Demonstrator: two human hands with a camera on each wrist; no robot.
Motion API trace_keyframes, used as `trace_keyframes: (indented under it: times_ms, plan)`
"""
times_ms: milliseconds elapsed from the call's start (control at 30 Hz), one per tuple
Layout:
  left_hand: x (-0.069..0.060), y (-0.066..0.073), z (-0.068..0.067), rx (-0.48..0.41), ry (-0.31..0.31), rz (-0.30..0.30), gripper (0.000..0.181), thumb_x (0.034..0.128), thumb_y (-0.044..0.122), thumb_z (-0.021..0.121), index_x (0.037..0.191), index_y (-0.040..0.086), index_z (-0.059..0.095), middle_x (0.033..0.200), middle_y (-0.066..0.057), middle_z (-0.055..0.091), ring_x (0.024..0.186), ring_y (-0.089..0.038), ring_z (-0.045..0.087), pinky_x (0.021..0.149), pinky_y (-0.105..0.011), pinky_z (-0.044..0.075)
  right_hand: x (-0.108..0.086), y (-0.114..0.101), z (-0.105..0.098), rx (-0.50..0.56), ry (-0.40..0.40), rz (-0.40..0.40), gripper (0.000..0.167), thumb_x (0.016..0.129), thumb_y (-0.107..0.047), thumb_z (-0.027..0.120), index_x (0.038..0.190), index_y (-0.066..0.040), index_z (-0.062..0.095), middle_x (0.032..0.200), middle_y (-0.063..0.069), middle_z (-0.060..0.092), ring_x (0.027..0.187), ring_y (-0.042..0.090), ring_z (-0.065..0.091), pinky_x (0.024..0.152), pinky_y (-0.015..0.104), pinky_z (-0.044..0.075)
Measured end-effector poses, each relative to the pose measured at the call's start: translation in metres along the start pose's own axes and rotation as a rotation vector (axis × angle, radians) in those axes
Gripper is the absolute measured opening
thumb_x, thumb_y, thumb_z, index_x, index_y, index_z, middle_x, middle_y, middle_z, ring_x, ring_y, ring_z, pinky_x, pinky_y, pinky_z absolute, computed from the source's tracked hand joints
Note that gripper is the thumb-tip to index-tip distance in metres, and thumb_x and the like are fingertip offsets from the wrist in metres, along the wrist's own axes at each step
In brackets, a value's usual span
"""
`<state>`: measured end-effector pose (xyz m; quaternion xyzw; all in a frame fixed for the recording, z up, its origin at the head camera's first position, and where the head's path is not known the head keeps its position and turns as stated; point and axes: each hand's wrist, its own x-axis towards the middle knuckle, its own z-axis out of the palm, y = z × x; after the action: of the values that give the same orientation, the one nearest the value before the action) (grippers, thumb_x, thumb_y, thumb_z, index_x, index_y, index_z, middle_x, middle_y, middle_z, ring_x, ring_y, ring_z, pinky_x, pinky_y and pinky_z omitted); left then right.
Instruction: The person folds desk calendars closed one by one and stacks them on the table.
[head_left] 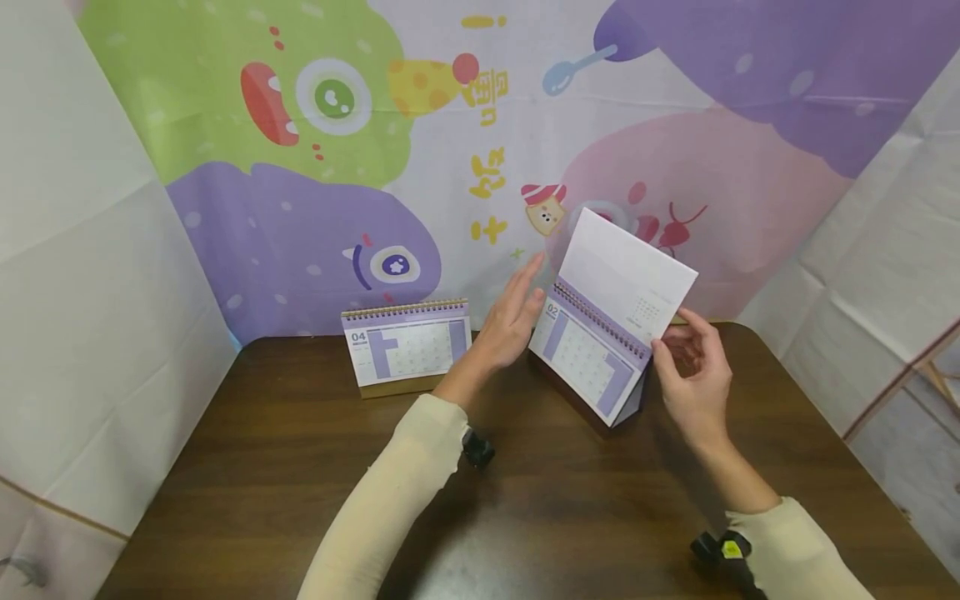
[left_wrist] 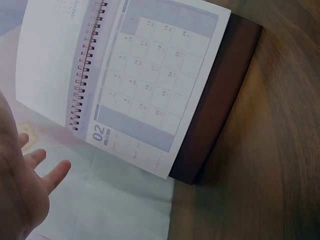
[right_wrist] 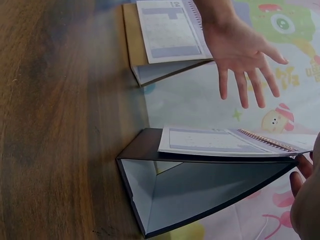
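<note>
In the head view, a desk calendar with a dark base (head_left: pixel 585 354) stands at right, its page reading 02, with a white page (head_left: pixel 626 267) raised above the spiral binding. The right hand (head_left: pixel 697 375) pinches that page's lower right corner between thumb and fingers. Just left of this calendar is the left hand (head_left: pixel 510 321), fingers extended, touching nothing. The left wrist view shows the 02 page (left_wrist: pixel 150 75) and part of the left hand (left_wrist: pixel 25 185). From the right wrist view, the calendar's hollow triangular base (right_wrist: pixel 200 195) shows side-on, the left hand (right_wrist: pixel 240 55) beyond it.
A second calendar (head_left: pixel 408 346) with a gold-brown base, showing 04, stands to the left on the brown wooden table (head_left: pixel 525 517). Behind the table hangs a cloth (head_left: pixel 465 150) printed with cartoon figures. White sheets hang at both sides.
</note>
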<state>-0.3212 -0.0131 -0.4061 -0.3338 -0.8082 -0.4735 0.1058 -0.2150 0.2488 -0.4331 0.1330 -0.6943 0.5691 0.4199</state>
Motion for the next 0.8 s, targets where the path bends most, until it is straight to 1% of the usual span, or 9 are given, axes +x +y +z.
trace_keyframes:
  times_ms: [167,300,467,533,600,667,700,767,800]
  plan:
    - [0.0015,0.0004,0.0004,-0.002,0.013,0.012,0.11,0.1052,0.09,0.008,0.181,0.013,0.021,0.189,-0.013,0.026,0.177,-0.033,0.027,0.145,-0.055,0.023,-0.0026,0.0,0.001,-0.019,-0.001,-0.019,0.045,0.095,0.022,0.069,0.139,0.018,0.062,0.109,-0.023,0.074,0.094,-0.007,0.07,0.086,0.008,0.055]
    - [0.0028,0.0012,-0.0007,0.001,0.009,0.013,0.111,0.1043,0.091,0.007,0.182,0.013,0.019,0.19,-0.012,0.023,0.178,-0.033,0.024,0.146,-0.055,0.021,-0.0044,-0.0004,0.0013,-0.019,-0.016,-0.026,0.041,0.095,0.022,0.068,0.136,0.019,0.063,0.109,-0.023,0.074,0.095,-0.007,0.07,0.088,0.008,0.056]
    - [0.0039,0.0017,-0.0024,-0.014,0.023,-0.01,0.115,0.1006,0.095,0.006,0.182,0.015,0.016,0.19,-0.012,0.023,0.178,-0.035,0.022,0.146,-0.058,0.02,-0.0054,0.0008,-0.0002,-0.032,-0.057,-0.027,0.037,0.095,0.022,0.069,0.131,0.018,0.068,0.11,-0.026,0.073,0.1,-0.006,0.07,0.094,0.01,0.057]
    - [0.0038,0.0017,-0.0026,-0.035,0.035,-0.019,0.118,0.0989,0.097,0.006,0.183,0.014,0.014,0.19,-0.012,0.024,0.178,-0.035,0.023,0.146,-0.058,0.02,-0.0057,0.0017,-0.0006,-0.047,-0.076,-0.04,0.034,0.094,0.021,0.07,0.128,0.017,0.071,0.11,-0.025,0.073,0.102,-0.006,0.071,0.094,0.01,0.057]
    - [0.0034,0.002,-0.0025,-0.06,0.046,-0.026,0.12,0.0983,0.097,0.006,0.183,0.012,0.011,0.19,-0.013,0.025,0.178,-0.034,0.022,0.146,-0.056,0.02,-0.0061,0.0024,-0.0005,-0.058,-0.092,-0.06,0.031,0.093,0.02,0.07,0.124,0.015,0.074,0.111,-0.021,0.074,0.103,-0.005,0.071,0.095,0.012,0.058]
    - [0.002,0.002,-0.0019,-0.089,0.062,-0.035,0.116,0.1021,0.094,0.007,0.183,0.01,0.008,0.189,-0.013,0.027,0.178,-0.033,0.023,0.146,-0.054,0.021,-0.0068,0.0031,0.0002,-0.062,-0.099,-0.086,0.026,0.093,0.021,0.071,0.118,0.014,0.077,0.109,-0.014,0.075,0.104,-0.005,0.071,0.095,0.012,0.058]
    - [0.0009,0.002,-0.0016,-0.103,0.072,-0.038,0.111,0.106,0.089,0.008,0.182,0.008,0.007,0.188,-0.014,0.029,0.178,-0.033,0.024,0.146,-0.053,0.023,-0.0073,0.0038,0.0007,-0.064,-0.1,-0.1,0.024,0.092,0.021,0.072,0.114,0.014,0.078,0.108,-0.009,0.077,0.104,-0.005,0.071,0.094,0.012,0.058]
    - [-0.0005,0.0015,-0.0008,-0.127,0.092,-0.046,0.093,0.1162,0.072,0.012,0.182,0.006,0.007,0.187,-0.015,0.032,0.177,-0.033,0.026,0.145,-0.053,0.024,-0.008,0.0048,0.0016,-0.064,-0.095,-0.122,0.02,0.091,0.022,0.073,0.108,0.013,0.079,0.105,0.002,0.077,0.104,-0.005,0.071,0.094,0.012,0.058]
    - [-0.0014,0.0009,-0.0004,-0.137,0.104,-0.047,0.084,0.1199,0.062,0.014,0.182,0.005,0.008,0.186,-0.015,0.034,0.177,-0.033,0.027,0.145,-0.053,0.025,-0.0083,0.0054,0.002,-0.066,-0.092,-0.131,0.019,0.091,0.022,0.073,0.105,0.012,0.079,0.104,0.006,0.077,0.104,-0.004,0.07,0.093,0.012,0.057]
